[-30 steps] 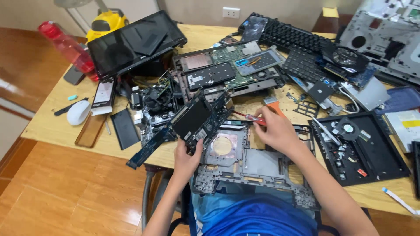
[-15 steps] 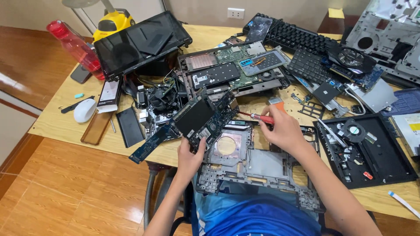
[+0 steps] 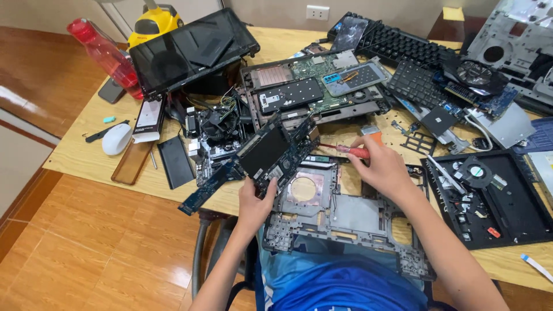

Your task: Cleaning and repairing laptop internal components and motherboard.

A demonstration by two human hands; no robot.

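Observation:
My left hand grips the lower edge of a dark laptop circuit board and holds it tilted up over the table edge. My right hand holds a red-handled screwdriver whose tip points left toward the board. Under both hands lies a grey laptop bottom frame with a round fan opening, resting partly over my lap and the wooden table.
Dismantled laptop parts crowd the table: a black screen panel, a motherboard in a chassis, keyboards, a black tray of screws and a fan, a white mouse, a red bottle. Wooden floor lies left.
The view shifted slightly; both hands keep their grips, with the board and screwdriver in about the same position relative to each other.

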